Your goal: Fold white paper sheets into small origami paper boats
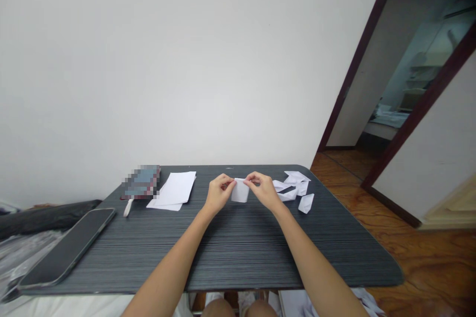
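Observation:
Between my two hands is a small white piece of paper (240,192), held by its upper corners over the middle of the table. My left hand (220,192) pinches the left corner between thumb and fingers. At the right corner, my right hand (261,189) pinches it the same way. Several folded white paper pieces (296,178) lie just right of my right hand, with a separate folded piece (306,203) nearer to me. To the left of my left hand rests a stack of white paper sheets (174,189).
A dark table (238,252) stands against the white wall. On its left are a blurred-out book-like object (141,183), a small white stick-like item (128,207) and a phone-like dark slab (69,247) by the edge. Beyond the table's right side is wooden floor (353,198) and a doorway.

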`<state>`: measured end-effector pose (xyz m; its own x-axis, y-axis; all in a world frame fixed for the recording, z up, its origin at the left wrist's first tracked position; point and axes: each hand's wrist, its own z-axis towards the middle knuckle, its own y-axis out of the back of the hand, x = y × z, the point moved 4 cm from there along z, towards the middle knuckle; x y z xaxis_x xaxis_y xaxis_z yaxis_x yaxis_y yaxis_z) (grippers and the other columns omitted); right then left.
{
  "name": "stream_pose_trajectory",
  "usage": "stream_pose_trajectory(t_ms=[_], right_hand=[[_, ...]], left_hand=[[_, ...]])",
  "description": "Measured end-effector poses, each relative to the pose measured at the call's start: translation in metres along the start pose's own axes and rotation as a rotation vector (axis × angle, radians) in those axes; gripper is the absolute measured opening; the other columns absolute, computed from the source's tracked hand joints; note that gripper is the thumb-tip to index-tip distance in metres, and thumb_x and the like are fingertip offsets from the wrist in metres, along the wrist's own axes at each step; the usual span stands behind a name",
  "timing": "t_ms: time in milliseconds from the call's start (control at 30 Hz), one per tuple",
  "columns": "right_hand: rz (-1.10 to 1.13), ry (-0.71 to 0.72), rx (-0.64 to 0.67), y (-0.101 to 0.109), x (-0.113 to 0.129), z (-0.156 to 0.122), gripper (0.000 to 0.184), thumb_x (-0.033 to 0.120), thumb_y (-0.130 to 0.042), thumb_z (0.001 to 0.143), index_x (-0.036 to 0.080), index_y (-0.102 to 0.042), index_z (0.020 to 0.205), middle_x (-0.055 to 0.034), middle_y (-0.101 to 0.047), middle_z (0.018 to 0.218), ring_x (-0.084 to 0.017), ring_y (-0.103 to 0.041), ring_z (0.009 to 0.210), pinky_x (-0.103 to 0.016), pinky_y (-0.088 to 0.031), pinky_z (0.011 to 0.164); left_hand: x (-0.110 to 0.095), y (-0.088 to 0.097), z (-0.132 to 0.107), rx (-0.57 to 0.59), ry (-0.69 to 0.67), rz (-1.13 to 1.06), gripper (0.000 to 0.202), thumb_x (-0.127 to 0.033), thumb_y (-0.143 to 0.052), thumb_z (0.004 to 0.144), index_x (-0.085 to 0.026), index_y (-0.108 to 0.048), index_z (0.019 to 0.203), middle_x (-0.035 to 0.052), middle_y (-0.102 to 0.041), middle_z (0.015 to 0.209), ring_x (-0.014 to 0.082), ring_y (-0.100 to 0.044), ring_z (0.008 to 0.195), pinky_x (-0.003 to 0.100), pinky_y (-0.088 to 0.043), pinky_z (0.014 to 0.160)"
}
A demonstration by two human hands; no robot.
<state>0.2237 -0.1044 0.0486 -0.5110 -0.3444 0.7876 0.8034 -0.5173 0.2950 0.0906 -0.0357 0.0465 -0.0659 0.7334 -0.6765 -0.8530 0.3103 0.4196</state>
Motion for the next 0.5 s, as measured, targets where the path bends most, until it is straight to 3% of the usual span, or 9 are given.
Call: stream_pose_trajectory(t_ms=[133, 300, 500], right_hand=[[0.018, -0.005, 0.026, -0.0008, 0.0026, -0.001, 0.013, 0.028, -0.052, 0.069, 0.015, -0.054, 0.068, -0.0003, -0.055, 0.063, -0.012, -0.055, 0.061, -0.025, -0.045, 0.061], [0.011, 0.018, 0.059, -0.0013, 0.0063, -0.0014, 0.013, 0.027, -0.051, 0.07, 0.014, -0.054, 0.069, -0.0007, -0.055, 0.065, -0.012, -0.055, 0.064, -0.024, -0.044, 0.063], [-0.002, 0.008, 0.065, -0.0014, 0.0054, -0.0012, 0.014, 0.027, -0.051, 0.07, 0.014, -0.054, 0.069, -0.0006, -0.055, 0.064, -0.013, -0.055, 0.064, -0.025, -0.045, 0.064]], left_hand=[[-0.0006, 0.0001, -0.001, 0.009, 0.004, -0.025, 0.021, -0.03, -0.048, 0.075, -0.014, -0.059, 0.067, 0.0027, -0.053, 0.066, 0.0104, -0.05, 0.06, 0.02, -0.04, 0.05], [0.0027, -0.0009, -0.0015, 0.019, 0.052, -0.107, 0.021, -0.031, -0.048, 0.075, -0.014, -0.059, 0.077, 0.0036, -0.058, 0.071, 0.0114, -0.053, 0.063, 0.02, -0.043, 0.052], [-0.0016, -0.0005, -0.0016, 0.039, 0.018, -0.088, 0.022, -0.031, -0.046, 0.076, -0.014, -0.06, 0.076, 0.0033, -0.057, 0.069, 0.0106, -0.052, 0.061, 0.019, -0.042, 0.052]])
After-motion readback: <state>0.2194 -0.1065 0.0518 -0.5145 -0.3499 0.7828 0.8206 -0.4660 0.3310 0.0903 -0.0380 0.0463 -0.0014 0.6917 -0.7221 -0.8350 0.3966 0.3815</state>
